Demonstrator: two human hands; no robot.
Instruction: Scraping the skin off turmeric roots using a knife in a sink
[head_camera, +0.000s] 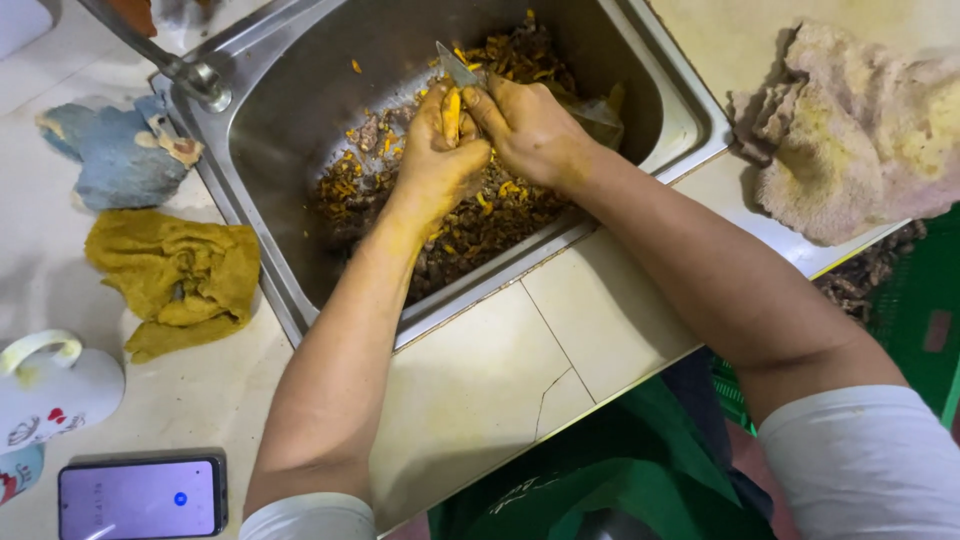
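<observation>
While both hands are held over the steel sink (300, 110), a small yellow root piece (452, 112) is pinched upright in the left hand (440, 155), whose fingers (470, 158) are curled tight around it. A short knife (457, 68) is gripped in the right hand (530, 128), fingers closed on its handle, the blade set against the top of the root just above the left fingertips. That root is judged light, firm and stiff, yet slick with juice, since both hands are stained yellow; it is best held low on its body, well clear of the edge. Directly beneath the fingers, the sink basin is heaped with brown and orange peelings and trimmings (470, 225). Left of the left hand, on the bench (480, 380), a yellow cloth (180, 280) and a blue rag (125, 150) are lying, with a mug (50, 385) and a phone (140, 497) nearer the body. Off to the right of the right hand, a stained towel (850, 140) is bunched.
</observation>
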